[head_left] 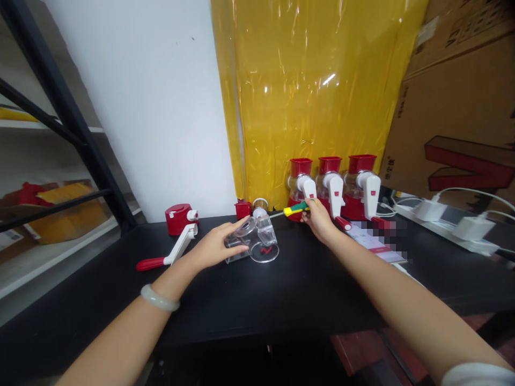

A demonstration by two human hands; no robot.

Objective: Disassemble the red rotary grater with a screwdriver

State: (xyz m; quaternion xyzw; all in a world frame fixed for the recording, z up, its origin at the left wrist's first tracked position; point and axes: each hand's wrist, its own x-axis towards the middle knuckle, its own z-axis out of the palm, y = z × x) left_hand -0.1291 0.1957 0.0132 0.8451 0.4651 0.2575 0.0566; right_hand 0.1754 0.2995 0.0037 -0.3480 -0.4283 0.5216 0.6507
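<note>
My left hand (219,244) has its thumb and fingers around a clear plastic grater housing (265,231) on the black table. My right hand (317,219) grips a screwdriver (295,209) by its yellow and green handle. The shaft points left, above the housing; whether its tip touches anything I cannot tell. Behind the housing are a small red part (242,209) and a metal grater drum (260,206) with a white end. To the left lie a red grater base (178,219) and a white crank handle (181,246) with a red grip.
Several rotary graters (332,185) with red hoppers stand at the back right. A phone (376,241) lies before them, and a power strip (454,228) with chargers and cables sits farther right. A large carton (458,107) leans behind. Metal shelving (60,128) is at left.
</note>
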